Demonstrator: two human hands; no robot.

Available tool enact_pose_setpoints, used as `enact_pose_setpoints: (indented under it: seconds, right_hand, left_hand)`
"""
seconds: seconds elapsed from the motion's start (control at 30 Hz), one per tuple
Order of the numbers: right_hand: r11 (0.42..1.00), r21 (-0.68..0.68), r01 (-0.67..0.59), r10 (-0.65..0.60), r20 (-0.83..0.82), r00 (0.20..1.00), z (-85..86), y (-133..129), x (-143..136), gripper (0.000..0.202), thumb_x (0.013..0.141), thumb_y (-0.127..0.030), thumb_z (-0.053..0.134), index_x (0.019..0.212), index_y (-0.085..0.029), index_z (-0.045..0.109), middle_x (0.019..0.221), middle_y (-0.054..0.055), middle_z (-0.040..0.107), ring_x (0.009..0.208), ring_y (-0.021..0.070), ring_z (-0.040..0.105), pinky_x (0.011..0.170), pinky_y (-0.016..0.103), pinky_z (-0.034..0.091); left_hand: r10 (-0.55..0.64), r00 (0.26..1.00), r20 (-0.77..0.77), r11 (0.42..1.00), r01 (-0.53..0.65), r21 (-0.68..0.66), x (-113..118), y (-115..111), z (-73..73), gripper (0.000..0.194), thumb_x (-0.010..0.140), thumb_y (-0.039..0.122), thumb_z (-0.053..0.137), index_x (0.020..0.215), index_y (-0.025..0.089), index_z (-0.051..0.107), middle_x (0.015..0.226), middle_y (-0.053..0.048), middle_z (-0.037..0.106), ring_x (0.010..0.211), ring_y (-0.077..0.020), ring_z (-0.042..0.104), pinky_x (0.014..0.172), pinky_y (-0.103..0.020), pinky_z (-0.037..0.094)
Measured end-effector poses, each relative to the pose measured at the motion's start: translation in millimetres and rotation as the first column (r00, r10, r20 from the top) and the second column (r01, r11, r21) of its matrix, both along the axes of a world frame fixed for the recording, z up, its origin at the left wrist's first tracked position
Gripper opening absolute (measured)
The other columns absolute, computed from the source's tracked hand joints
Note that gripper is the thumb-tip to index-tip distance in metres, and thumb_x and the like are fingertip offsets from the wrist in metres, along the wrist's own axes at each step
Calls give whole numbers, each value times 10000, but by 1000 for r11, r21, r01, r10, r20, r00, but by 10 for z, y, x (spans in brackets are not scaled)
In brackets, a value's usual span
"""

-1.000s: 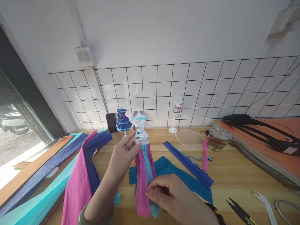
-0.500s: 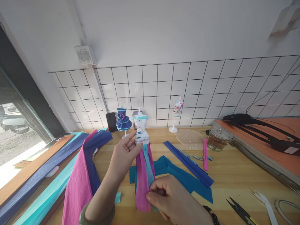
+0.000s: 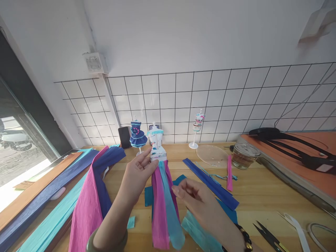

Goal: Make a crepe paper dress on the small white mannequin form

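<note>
A small white mannequin torso [image 3: 158, 145] with a light blue band at its top is held around the waist by my left hand [image 3: 138, 175]. Magenta strips [image 3: 159, 206] and a light blue strip [image 3: 170, 213] hang from its waist. My right hand [image 3: 194, 196] is at the right edge of these strips, thumb and forefinger pinched together; what lies between the fingertips is too small to tell. Under the right wrist shows a light teal piece [image 3: 198, 231], and darker teal material [image 3: 148, 196] lies behind the strips.
Two more mannequins stand at the back, one in a blue dress [image 3: 138, 134], one in wrapped strips [image 3: 198, 122]. Rolls of coloured crepe [image 3: 85, 210] lie left. A blue strip [image 3: 210, 183], scissors [image 3: 267, 236], a glass jar [image 3: 245, 155] and a clear disc [image 3: 212, 155] are on the right.
My right hand has moved up and right from the lower end of the strips. The light blue strip now hangs spread wider, and a light teal piece has appeared beneath my right wrist.
</note>
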State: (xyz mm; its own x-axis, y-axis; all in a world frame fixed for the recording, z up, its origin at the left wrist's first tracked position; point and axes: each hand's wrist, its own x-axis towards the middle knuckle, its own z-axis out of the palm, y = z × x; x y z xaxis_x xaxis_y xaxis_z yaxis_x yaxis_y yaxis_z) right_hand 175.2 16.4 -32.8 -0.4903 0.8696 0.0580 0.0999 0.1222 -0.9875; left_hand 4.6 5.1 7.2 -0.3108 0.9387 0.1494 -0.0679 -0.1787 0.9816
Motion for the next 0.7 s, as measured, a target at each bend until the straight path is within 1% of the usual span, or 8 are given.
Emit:
enact_pose_setpoints:
  seconds: [0.07,0.1,0.17,0.2,0.33,0.43,0.57,0.7]
  right_hand:
    - [997,-6,81,-81,-104,991,-17,49,2,310,784,-501,592,783,-199,526,702,-27,506,654,120,486,573,232,390]
    - [994,-25,108,-111,-158,981,-24,67,0,318,771,-493,614,882,-205,541,784,-5,549,738,138,527,632,243,426]
    - [988,-88,125,-143,-246,959,-22,86,-5,424,740,-497,650,1036,-217,533,898,29,592,862,171,567,724,277,467]
    - [986,-119,113,-143,-279,950,-11,88,-7,461,729,-501,661,1070,-219,532,935,42,606,906,185,576,762,298,476]
    - [991,-135,2,-53,-371,927,72,75,-11,432,735,-476,671,1058,-206,573,1049,70,636,1028,213,572,895,347,454]
    - [991,-121,-59,4,-411,911,104,72,-8,392,760,-440,662,1057,-204,563,1052,73,652,1033,218,582,895,353,458]
    - [990,-116,-75,18,-430,902,77,91,-2,335,772,-393,668,1028,-215,548,1032,60,663,1032,210,588,896,350,458]
    - [995,-84,-56,18,-401,916,31,109,-2,377,762,-407,673,1063,-218,546,1009,55,668,992,218,604,885,369,469]
  left_hand:
    - [-33,999,-15,999,33,-33,42,-11,-4,614,722,260,689,1276,109,471,1071,-104,708,1052,-242,615,911,-346,479]
    - [-59,998,-21,997,58,-45,72,-18,-9,620,724,261,687,1284,119,461,1046,-94,718,1032,-239,626,897,-345,485]
    - [-126,992,-22,990,125,-62,139,-35,-25,652,727,252,682,1311,126,423,1007,-82,731,992,-228,645,883,-342,489]
    - [-161,987,-17,985,160,-70,172,-41,-37,676,726,243,682,1326,120,398,994,-83,734,974,-221,652,883,-337,489]
    - [-280,960,11,958,280,-63,262,-43,-103,712,733,226,678,1355,122,347,1021,-91,723,957,-201,660,875,-302,492]
    - [-328,944,20,944,329,-37,274,-28,-151,683,748,234,669,1352,160,360,1083,-84,700,981,-197,648,878,-295,489]
    - [-344,939,-19,938,344,-40,264,-18,-161,604,774,243,644,1328,182,409,1074,-70,705,996,-196,639,883,-302,479]
    - [-341,940,-32,939,338,-70,263,-27,-122,568,781,269,637,1309,177,449,1064,-70,711,990,-205,641,869,-299,481]
